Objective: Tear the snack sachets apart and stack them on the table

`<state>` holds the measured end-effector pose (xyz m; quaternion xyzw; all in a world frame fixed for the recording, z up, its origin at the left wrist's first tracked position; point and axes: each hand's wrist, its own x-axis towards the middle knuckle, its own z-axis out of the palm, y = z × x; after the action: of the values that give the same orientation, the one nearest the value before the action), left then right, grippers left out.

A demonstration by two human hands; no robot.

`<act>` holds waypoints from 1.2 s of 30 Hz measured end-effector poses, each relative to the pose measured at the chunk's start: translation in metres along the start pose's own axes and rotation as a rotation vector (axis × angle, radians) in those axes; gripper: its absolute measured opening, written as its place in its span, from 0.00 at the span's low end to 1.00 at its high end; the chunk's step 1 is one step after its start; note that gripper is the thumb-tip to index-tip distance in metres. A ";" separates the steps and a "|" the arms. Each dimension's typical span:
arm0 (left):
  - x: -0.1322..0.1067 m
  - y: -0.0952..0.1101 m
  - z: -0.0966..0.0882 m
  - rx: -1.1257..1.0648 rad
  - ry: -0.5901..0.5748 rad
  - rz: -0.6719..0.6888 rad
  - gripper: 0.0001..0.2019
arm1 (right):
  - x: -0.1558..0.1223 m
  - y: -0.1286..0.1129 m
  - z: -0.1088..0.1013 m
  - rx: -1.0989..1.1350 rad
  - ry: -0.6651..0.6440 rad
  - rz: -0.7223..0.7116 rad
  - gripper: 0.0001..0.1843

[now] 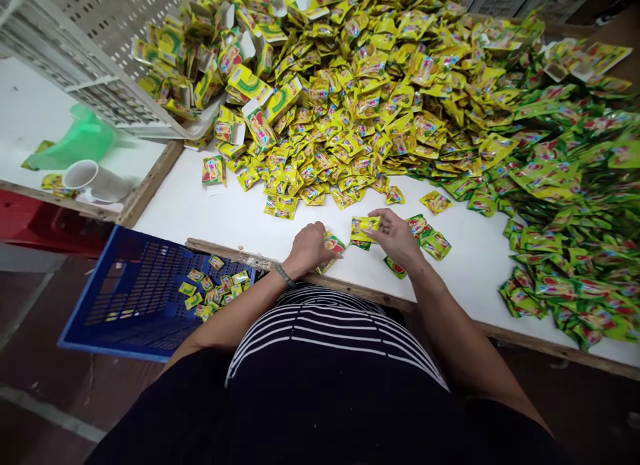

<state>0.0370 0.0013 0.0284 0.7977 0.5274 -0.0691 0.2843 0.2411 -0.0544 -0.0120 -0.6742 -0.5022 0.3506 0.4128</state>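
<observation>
My left hand (307,248), with a beaded bracelet at the wrist, is closed on a small candy box (332,246) near the table's front edge. The box is yellow and green with a red fruit picture, and my fingers partly hide it. To the right, my right hand (397,242) pinches a yellow candy sachet (364,228) between thumb and fingers. Several green sachets (436,245) lie on the white tabletop (470,272) around that hand. Just beyond both hands begins a large heap of yellow sachets (350,152).
Small yellow boxes (250,84) spill from a tipped white crate (125,85) at the back left. Green sachets (565,238) are heaped on the right. A blue crate (130,298) holding small boxes stands below the table's edge. A white cup (87,178) lies at left.
</observation>
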 end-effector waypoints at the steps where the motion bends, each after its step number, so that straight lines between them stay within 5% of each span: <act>1: 0.001 0.000 0.000 0.006 0.000 0.009 0.32 | 0.001 0.000 0.004 0.033 0.004 -0.004 0.21; 7: 0.008 -0.001 0.003 -0.099 0.013 0.015 0.25 | 0.007 -0.004 0.014 -0.005 -0.020 0.025 0.15; 11: 0.013 -0.011 0.013 -0.568 -0.008 0.061 0.23 | 0.001 -0.001 0.007 0.094 -0.072 0.050 0.16; 14: 0.013 -0.015 0.020 -0.977 -0.047 0.085 0.23 | 0.000 -0.002 0.000 0.172 -0.242 0.059 0.17; 18: 0.008 -0.012 0.017 -1.236 -0.164 0.073 0.24 | 0.004 -0.010 -0.003 0.137 -0.364 0.044 0.16; 21: 0.006 -0.009 0.012 -1.318 -0.225 0.025 0.26 | 0.009 -0.015 -0.002 0.032 -0.327 0.005 0.17; 26: 0.009 -0.014 0.010 -1.362 -0.159 -0.072 0.26 | 0.014 -0.010 -0.012 -0.321 -0.067 -0.063 0.15; 30: 0.010 -0.018 0.015 -1.340 -0.080 -0.092 0.21 | 0.012 -0.001 -0.013 -0.633 -0.087 -0.048 0.08; 36: 0.007 -0.022 0.016 -1.346 -0.029 -0.109 0.17 | 0.004 0.005 -0.009 -0.413 -0.012 -0.073 0.15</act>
<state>0.0235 0.0046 0.0035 0.4180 0.4913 0.2496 0.7222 0.2518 -0.0530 -0.0133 -0.7238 -0.5898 0.2288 0.2754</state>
